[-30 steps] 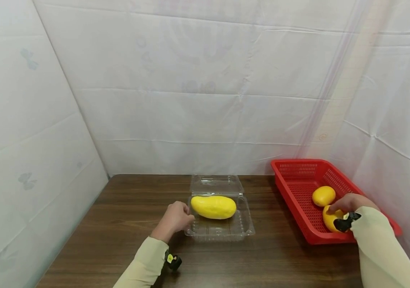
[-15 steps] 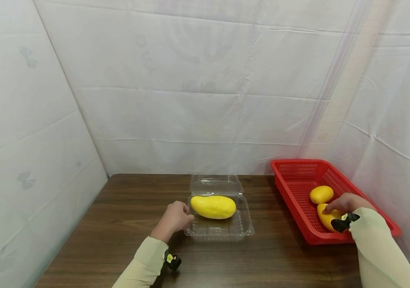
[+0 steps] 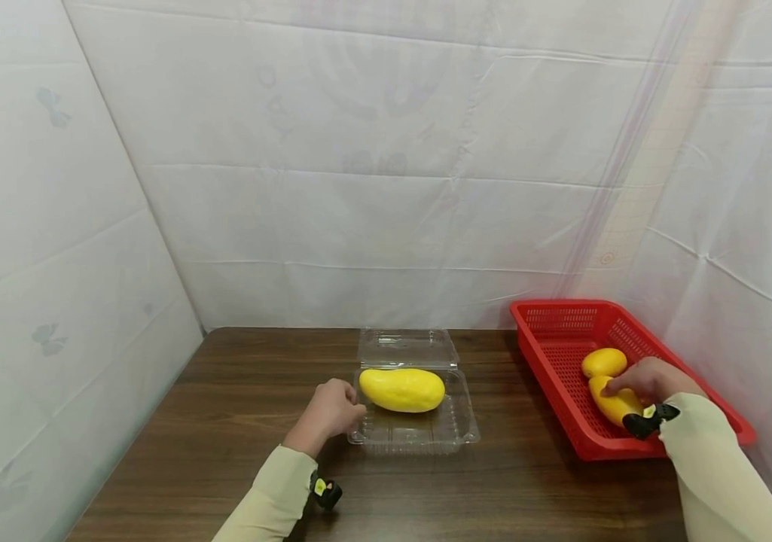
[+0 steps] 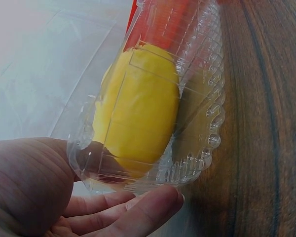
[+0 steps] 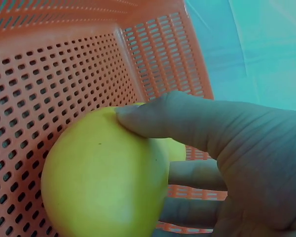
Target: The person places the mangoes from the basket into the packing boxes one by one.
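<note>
My right hand (image 3: pixel 653 379) grips a yellow fruit (image 3: pixel 612 403) inside the red basket (image 3: pixel 551 403), thumb laid over the top and fingers bent round the far side. I cannot tell whether that fruit is off the basket's floor. My left hand (image 3: pixel 324 412) pinches the left edge of the clear container (image 3: pixel 416 433), with the thumb showing through the plastic and the fingers outside, loosely bent.

On each wrist, at the end of a pale sleeve (image 3: pixel 280 478), I wear a small black device (image 3: pixel 328 494); both carry a little yellow-green label (image 3: pixel 320 487), marked with something too small to read.

A large yellow fruit (image 3: pixel 402 390) lies sideways in the container, whose lid (image 3: pixel 409 348) is folded back flat behind it. In the basket, a second fruit (image 3: pixel 605 363) sits just beyond the one I hold. The basket stands to the right on a dark wood-grained table (image 3: pixel 257 391). Behind hangs a white sheet (image 3: pixel 358 226) with pale, letter-like marks, too faint for me to read.
</note>
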`<state>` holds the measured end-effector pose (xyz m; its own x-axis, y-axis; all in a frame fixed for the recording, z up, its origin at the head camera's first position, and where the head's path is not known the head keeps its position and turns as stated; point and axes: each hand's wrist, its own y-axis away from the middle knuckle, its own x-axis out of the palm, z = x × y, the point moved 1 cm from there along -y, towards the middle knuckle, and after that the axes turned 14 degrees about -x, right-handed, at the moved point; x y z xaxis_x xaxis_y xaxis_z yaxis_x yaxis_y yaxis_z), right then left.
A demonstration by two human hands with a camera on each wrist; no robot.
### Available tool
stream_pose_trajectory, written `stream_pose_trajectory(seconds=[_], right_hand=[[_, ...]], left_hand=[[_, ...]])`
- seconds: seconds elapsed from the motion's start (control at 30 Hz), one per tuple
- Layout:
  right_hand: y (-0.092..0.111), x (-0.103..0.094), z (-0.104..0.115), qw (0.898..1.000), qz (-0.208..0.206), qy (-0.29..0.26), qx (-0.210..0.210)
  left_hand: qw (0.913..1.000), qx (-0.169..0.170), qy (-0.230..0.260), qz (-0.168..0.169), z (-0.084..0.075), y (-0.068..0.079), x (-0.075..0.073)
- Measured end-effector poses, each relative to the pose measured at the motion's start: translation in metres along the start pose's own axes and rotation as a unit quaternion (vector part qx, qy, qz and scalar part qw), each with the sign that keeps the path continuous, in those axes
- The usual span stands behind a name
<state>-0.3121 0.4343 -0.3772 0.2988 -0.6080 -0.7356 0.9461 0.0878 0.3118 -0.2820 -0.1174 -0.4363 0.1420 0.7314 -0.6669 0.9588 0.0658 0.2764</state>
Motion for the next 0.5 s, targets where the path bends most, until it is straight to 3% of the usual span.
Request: stream_pose_trajectory(seconds=[0.5], right_hand=[[0.015, 0.002, 0.013, 0.998, -0.033, -0.048, -0.032]], left_hand=[[1.0, -0.003, -0.004, -0.006, 0.0, 0.0, 0.0]])
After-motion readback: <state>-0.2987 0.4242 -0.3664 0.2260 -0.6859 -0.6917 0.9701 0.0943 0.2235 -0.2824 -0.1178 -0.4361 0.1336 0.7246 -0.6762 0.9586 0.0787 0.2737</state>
